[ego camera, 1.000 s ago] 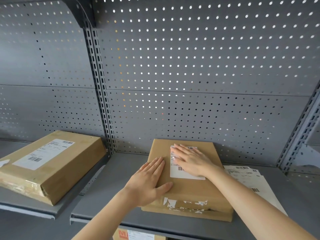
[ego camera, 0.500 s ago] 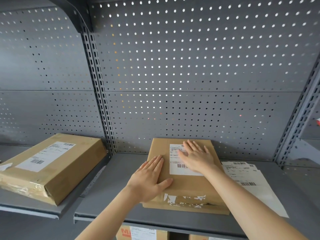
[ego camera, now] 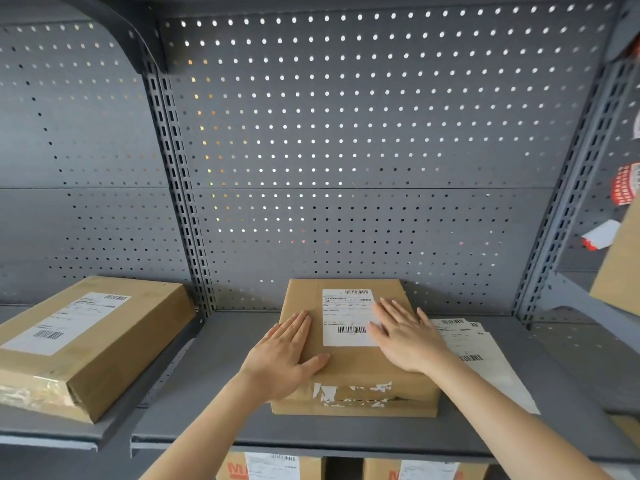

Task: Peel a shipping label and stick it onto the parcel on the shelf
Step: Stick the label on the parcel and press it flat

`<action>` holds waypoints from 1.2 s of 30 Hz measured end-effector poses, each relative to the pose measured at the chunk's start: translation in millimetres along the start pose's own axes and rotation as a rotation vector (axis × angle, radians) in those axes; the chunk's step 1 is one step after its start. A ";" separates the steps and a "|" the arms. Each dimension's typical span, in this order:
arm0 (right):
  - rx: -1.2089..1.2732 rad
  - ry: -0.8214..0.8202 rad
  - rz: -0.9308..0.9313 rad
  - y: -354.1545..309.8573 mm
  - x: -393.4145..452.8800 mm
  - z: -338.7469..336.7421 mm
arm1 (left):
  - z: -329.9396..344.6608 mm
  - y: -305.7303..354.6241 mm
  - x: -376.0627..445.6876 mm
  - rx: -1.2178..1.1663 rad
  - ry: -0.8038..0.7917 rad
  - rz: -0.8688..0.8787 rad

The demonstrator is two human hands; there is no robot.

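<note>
Matt cardboard parcel (ego camera: 349,368), paper label (ego camera: 346,317)

A brown parcel (ego camera: 353,362) sits on the grey shelf (ego camera: 221,403) near its front edge, a white label (ego camera: 346,317) stuck flat on its top. The left hand (ego camera: 284,358) lies open and flat on the parcel's left side. The right hand (ego camera: 408,337) lies flat with fingers spread, covering the label's right edge. Loose label sheets (ego camera: 485,362) lie just right of the parcel. A second box (ego camera: 86,341) rests on the neighbouring shelf at left.

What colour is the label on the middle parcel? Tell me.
White with black print and barcodes, clearest in the head view.
</note>
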State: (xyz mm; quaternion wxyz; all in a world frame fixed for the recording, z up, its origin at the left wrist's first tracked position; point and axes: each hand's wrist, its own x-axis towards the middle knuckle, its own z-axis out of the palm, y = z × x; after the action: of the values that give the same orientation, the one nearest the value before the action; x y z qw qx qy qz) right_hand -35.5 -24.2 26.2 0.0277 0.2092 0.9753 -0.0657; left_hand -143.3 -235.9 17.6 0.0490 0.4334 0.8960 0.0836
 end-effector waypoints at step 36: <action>0.156 -0.006 -0.096 65.2 -28.9 0.5 | 3.8 48.1 24.8 0.081 -0.006 -0.082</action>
State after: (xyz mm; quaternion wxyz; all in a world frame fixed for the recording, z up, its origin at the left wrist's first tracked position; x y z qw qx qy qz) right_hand 17.7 23.1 20.5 0.0112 0.1637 0.9760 -0.1434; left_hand -121.1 -186.7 22.7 0.0374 0.3981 0.9156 0.0437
